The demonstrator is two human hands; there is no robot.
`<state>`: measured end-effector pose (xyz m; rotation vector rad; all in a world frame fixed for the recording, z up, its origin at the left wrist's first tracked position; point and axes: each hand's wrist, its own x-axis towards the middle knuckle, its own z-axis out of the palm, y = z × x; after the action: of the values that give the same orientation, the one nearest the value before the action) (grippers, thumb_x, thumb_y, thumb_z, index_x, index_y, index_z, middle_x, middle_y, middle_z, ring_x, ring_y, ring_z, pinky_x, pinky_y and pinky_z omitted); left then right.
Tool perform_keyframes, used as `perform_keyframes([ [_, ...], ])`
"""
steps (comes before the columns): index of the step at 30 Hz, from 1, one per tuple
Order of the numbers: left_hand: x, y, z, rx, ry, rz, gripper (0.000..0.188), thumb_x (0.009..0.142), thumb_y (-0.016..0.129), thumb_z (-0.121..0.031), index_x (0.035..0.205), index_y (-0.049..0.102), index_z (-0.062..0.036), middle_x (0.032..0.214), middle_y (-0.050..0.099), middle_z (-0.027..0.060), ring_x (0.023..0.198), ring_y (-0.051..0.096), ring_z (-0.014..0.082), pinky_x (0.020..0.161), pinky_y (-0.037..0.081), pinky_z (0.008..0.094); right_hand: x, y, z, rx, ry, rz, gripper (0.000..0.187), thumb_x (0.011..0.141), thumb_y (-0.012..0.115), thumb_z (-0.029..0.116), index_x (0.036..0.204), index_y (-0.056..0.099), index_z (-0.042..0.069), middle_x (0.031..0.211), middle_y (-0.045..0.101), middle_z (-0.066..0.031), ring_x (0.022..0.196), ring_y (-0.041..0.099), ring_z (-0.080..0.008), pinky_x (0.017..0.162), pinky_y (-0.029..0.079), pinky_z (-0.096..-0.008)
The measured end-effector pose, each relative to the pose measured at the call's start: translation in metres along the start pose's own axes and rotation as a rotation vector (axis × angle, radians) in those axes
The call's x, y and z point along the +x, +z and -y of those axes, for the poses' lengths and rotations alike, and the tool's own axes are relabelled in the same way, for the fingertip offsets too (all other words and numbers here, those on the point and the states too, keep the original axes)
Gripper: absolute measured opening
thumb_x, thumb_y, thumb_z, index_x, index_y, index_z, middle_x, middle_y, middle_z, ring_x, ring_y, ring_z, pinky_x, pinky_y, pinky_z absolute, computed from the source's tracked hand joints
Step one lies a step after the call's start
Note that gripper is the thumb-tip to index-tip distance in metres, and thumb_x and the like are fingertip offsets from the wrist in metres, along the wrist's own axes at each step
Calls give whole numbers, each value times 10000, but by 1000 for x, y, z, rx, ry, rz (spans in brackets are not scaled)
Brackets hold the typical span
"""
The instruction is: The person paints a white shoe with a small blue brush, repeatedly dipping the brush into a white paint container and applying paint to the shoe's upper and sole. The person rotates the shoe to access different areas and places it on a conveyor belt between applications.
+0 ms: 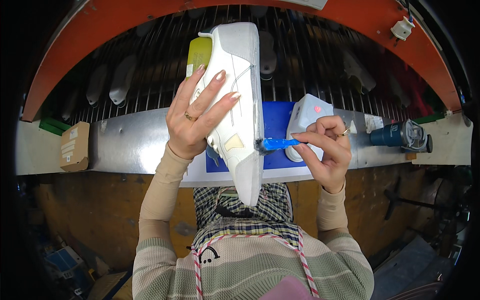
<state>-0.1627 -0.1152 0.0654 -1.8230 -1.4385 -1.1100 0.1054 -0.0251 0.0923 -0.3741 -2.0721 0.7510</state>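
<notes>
A white sneaker upper (235,85) is held up on its side in front of me, toe toward my body, with a yellow-green shoe last (200,52) showing at its collar. My left hand (192,117) grips it from the left, fingers spread across the white side panel. Between the thumb and fingers of my right hand (327,150) is a small blue brush (280,144). Its dark bristles touch the lower edge of the shoe near the forefoot. Close behind my right hand stands a white plastic container (311,107) with a pink mark on it.
Behind the metal ledge (130,142) runs a dark roller rack carrying more shoes (122,82). A cardboard box (75,146) sits at the left, a blue tumbler (397,135) lies at the right. A blue mat (277,117) lies under the shoe. A white plug (402,28) hangs from the orange frame.
</notes>
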Motion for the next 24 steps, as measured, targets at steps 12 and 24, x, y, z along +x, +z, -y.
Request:
perform_keyframes([
  [12,2,0,-1,16,-10,24,402,774,775,-216,1169,706,-245,1358,624,10,1285,545,319,994,542,431,3,3,-1,29,92,-19,207,732,808,4,934,765,7,930,484,-37,718,532,-106,634,418,-230],
  [24,-20,16,19,68,-114,97,415,811,723,-134,1225,692,-112,1317,650,108,1270,573,343,1059,488,412,-81,-42,-29,-577,593,64,108,780,773,32,854,703,-2,904,531,-115,766,587,-261,662,481,-343],
])
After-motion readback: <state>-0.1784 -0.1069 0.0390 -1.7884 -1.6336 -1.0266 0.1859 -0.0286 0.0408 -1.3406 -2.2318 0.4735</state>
